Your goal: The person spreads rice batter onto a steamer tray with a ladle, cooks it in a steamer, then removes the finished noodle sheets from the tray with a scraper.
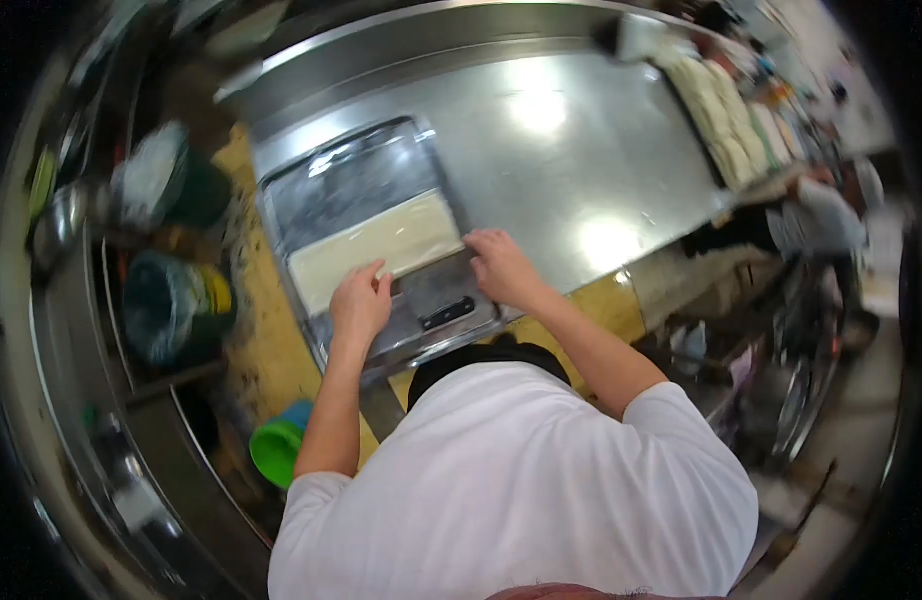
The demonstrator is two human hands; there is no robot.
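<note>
A pale, smooth, rectangular slab [376, 240], which looks like dough, lies across a metal tray [371, 155]. Its surface is shiny, and I cannot make out whether a clear film covers it. My left hand [363, 300] is at the slab's near edge, thumb and fingers bent closely around that edge. At the slab's right end, by the tray's rim, my right hand [503, 268] has its fingers curled together on the corner; the fingertips are partly hidden. Between my hands, nearer my body, a black-handled knife [448, 313] lies on the tray.
The tray rests on a steel table [581, 150]. Long pale rolls [719, 120] stand at the table's far right. Lined bins [171, 305] and a green container [277, 452] are on the left. Another person [816, 220] is at the right.
</note>
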